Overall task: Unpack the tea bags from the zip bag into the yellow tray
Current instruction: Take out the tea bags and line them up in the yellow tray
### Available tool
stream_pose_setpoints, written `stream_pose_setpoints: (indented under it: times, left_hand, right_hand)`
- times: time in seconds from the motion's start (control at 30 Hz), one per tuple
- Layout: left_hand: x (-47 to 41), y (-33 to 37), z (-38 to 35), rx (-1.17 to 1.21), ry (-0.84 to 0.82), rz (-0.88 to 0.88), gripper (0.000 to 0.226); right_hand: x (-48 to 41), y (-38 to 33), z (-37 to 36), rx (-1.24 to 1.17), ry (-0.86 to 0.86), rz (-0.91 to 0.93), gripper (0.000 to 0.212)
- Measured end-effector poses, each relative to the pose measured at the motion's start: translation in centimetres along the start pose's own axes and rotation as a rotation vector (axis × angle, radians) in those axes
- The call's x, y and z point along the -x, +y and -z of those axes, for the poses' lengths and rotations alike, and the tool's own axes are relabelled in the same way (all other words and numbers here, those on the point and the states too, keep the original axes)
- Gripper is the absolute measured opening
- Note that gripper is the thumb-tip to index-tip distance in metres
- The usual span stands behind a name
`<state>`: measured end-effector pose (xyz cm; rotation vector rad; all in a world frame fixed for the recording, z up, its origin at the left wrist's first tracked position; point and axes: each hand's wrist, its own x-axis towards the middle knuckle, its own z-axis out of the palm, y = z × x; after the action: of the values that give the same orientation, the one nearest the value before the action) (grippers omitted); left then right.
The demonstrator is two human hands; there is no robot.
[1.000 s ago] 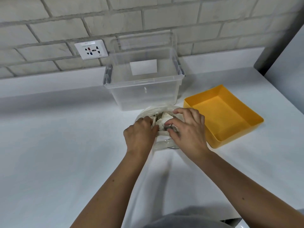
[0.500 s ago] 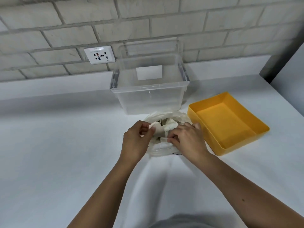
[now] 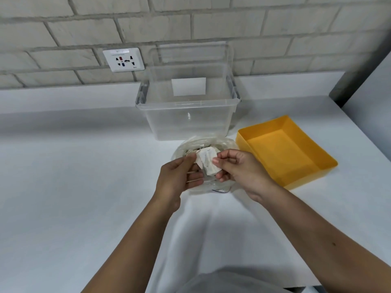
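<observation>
A wall (image 3: 275,28) of pale, rough bricks with recessed grey joints is seen behind the bin. A smooth, matt white counter (image 3: 74,187) is spread beneath the bin and out to both sides of it. The bin (image 3: 186,123) itself is made of clear, glossy plastic, rectangular, with a thick rolled rim, and a white square label (image 3: 188,86) is stuck to its far wall. To the right of the bin and a little nearer, a shallow rectangular tray (image 3: 262,122) of opaque yellow plastic is set at an angle, with thin upright walls and sharp corners.

Just in front of the bin, between it and the person, a crumpled zip bag (image 3: 220,142) of thin, wrinkled clear film is lying on the counter, with more pale tea bags and strings bunched inside. Its near left edge is gripped by the left hand (image 3: 175,180), whose fingers (image 3: 194,176) are curled under the film. A tea bag (image 3: 208,162), a soft, off-white, speckled paper pouch of roughly square shape, is pinched by the right hand (image 3: 241,170) between thumb and curled fingers and held just above the zip bag's mouth. To the left of the bin, a white socket (image 3: 123,59) is fixed to the wall.
</observation>
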<state>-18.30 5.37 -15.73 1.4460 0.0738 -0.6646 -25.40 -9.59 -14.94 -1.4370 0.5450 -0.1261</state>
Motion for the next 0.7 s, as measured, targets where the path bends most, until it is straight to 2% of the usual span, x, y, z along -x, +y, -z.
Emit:
stream_pose_setpoints:
  times: [0.07, 0.2, 0.33, 0.47, 0.63, 0.7]
  left_hand:
    - [0.0, -0.3, 0.1, -0.003, -0.011, -0.015, 0.027]
    - [0.1, -0.3, -0.2, -0.035, -0.030, -0.082, 0.011]
    - [-0.6, 0.8, 0.6, -0.110, 0.000, -0.149, 0.010]
    - [-1.6, 1.8, 2.7, -0.281, 0.075, -0.278, 0.004]
    - [-1.6, 2.1, 3.2, -0.276, 0.080, -0.288, 0.006]
    - [-1.7, 2.2, 3.0, -0.261, 0.084, -0.277, 0.006]
  right_hand:
    - [-0.3, 0.1, -0.1, 0.005, 0.009, -0.010, 0.007]
    - [-0.7, 0.0, -0.5, 0.043, -0.011, -0.002, 0.008]
    - [-1.2, -0.6, 0.1, 0.099, 0.025, 0.060, 0.009]
    - [-2.0, -0.6, 1.8, 0.442, 0.157, 0.170, 0.010]
    - [-3.4, 0.6, -0.2, 0.981, 0.082, 0.310, 0.022]
    - [-4.1, 1.1, -1.2, 1.106, 0.052, 0.289, 0.032]
